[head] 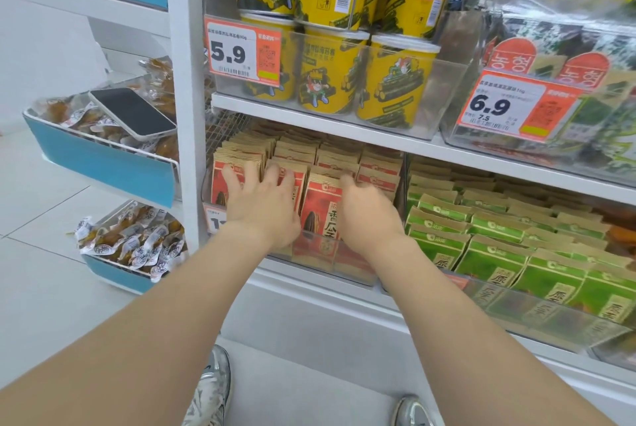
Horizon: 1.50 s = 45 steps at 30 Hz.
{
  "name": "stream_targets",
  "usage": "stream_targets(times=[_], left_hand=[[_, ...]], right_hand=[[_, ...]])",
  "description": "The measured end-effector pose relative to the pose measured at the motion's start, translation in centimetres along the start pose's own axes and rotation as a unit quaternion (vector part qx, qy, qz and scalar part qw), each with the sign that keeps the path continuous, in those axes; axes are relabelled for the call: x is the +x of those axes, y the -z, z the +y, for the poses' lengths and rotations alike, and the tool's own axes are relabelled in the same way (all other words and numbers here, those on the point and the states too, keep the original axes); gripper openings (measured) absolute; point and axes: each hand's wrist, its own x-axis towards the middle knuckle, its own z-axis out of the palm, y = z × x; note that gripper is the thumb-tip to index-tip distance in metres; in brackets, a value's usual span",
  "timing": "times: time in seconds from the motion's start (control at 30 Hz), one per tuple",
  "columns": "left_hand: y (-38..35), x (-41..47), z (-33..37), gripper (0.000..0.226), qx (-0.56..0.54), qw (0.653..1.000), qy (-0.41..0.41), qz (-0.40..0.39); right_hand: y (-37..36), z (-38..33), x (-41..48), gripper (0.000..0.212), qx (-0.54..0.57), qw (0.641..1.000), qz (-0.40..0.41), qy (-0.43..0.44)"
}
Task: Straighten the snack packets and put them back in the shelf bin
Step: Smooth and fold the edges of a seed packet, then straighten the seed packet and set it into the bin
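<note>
Red and tan snack packets (321, 208) stand in rows inside a clear shelf bin (344, 270) on the lower shelf. My left hand (261, 198) lies on the front left packets with fingers spread, the fingertips touching their top edges. My right hand (364, 208) is at the middle-right rows. Its fingers curl over the top of a front packet and reach down behind it. The packets at the back stand upright and tight together. The bin's lower front shows the packets' bottoms through the plastic.
Green packets (499, 253) fill the bin to the right. Yellow canisters (330, 81) and a 5.9 price tag (241, 54) sit on the shelf above. A phone (132, 112) lies on a blue side rack of wrapped snacks at the left. My shoes stand close below.
</note>
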Motion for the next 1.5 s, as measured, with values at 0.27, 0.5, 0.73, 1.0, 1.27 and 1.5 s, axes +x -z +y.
stream_targets(times=[0.27,0.5,0.73,1.0,1.27,1.5], left_hand=[[-1.0,1.0,-0.6,0.078,0.003,0.998,-0.056,-0.011],[-1.2,1.2,-2.2,0.065,-0.13,0.984,-0.089,0.089],[-1.5,0.4,-4.6,0.071,-0.14,0.966,0.07,0.204],[-1.2,0.4,-4.3,0.077,-0.245,0.947,0.145,0.151],[-0.8,0.1,-5.1,0.04,-0.166,0.959,0.091,0.21],[2.6,-0.6,-2.7,0.044,-0.329,0.89,0.002,0.317]], right_hand=[[-0.4,0.1,1.3,0.031,-0.024,0.998,0.03,-0.04],[-0.8,-0.6,0.9,0.069,0.03,0.99,0.088,-0.106],[-0.8,-4.3,0.1,0.042,0.008,0.99,0.125,-0.069],[-2.4,-6.6,-0.3,0.026,0.055,0.989,0.138,0.013],[-2.7,-6.4,1.4,0.042,0.051,0.998,0.034,0.021],[-0.2,-6.4,-0.4,0.039,0.27,0.957,0.106,0.015]])
